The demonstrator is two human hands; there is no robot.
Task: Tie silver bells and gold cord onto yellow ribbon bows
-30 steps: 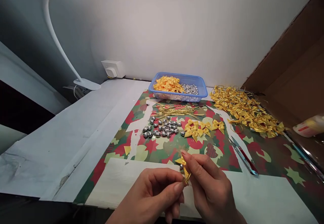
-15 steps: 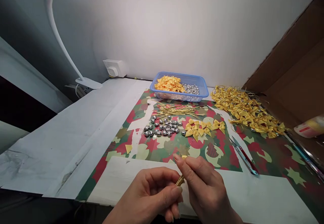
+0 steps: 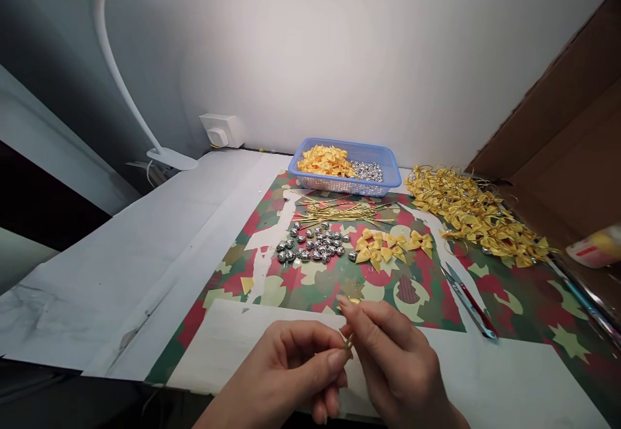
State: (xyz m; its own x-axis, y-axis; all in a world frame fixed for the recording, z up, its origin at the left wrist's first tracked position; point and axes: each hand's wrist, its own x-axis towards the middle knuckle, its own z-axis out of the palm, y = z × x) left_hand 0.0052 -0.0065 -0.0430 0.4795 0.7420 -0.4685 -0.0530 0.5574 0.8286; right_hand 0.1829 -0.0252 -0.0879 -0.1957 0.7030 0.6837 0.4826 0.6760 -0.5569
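In the head view my left hand (image 3: 303,364) is closed, thumb and forefinger pinching a short length of gold cord (image 3: 349,341). My right hand (image 3: 395,354) is closed beside it, its fingertips on the same cord just above. A small yellow-gold piece (image 3: 355,301) peeks out behind the right fingertips; its kind is mostly hidden. Beyond the hands lie several silver jingle bells (image 3: 315,242) and, to their right, several yellow ribbon bows (image 3: 383,246). Loose gold cords (image 3: 344,211) are spread behind the bells.
A blue basket (image 3: 388,181) at the back holds yellow bows and silver beads or bells. A heap of corded bows (image 3: 470,209) lies at right, near small scissors (image 3: 470,303) and a cardboard box (image 3: 567,112). A white lamp (image 3: 119,79) stands at left.
My fingers have shifted slightly on the gold cord, and less of it shows between them now. The right hand has moved a little to the right. Things on the table have not moved.
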